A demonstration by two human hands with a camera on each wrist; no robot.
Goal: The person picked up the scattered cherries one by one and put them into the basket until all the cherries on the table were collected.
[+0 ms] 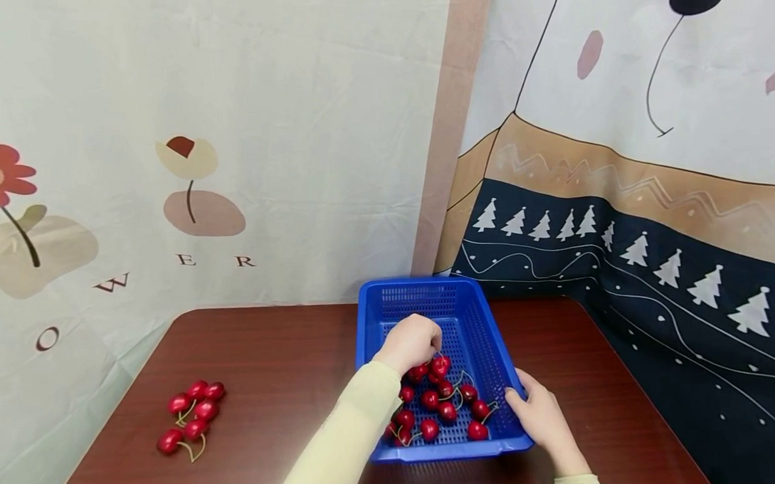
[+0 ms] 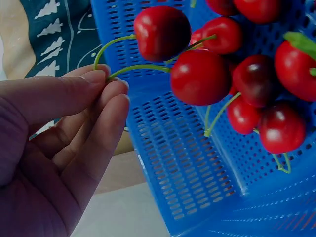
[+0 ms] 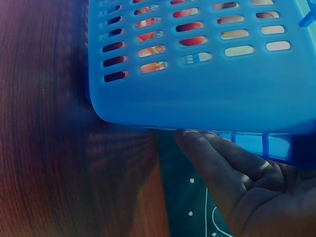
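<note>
Over the blue plastic basket [image 1: 451,452], my left hand [image 1: 412,341] pinches the joined green stems of a pair of red cherries [image 2: 200,77] between thumb and fingertips. In the left wrist view, the pair hangs from these stems beside other cherries [image 2: 281,127]. Several loose cherries [image 1: 447,411] with stems lie on the basket's perforated floor, mostly in its near half. My right hand [image 1: 542,415] grips the basket's right rim near the front corner, thumb on top. From the right wrist, the fingers [image 3: 202,153] show along the outside, beneath the rim.
On the left of the dark red-brown wooden table [image 1: 280,381] lies a small group of cherries [image 1: 206,410], stems attached. A pale printed curtain [image 1: 300,160] hangs behind the table, and a dark cloth with white trees [image 1: 679,338] hangs along the right side.
</note>
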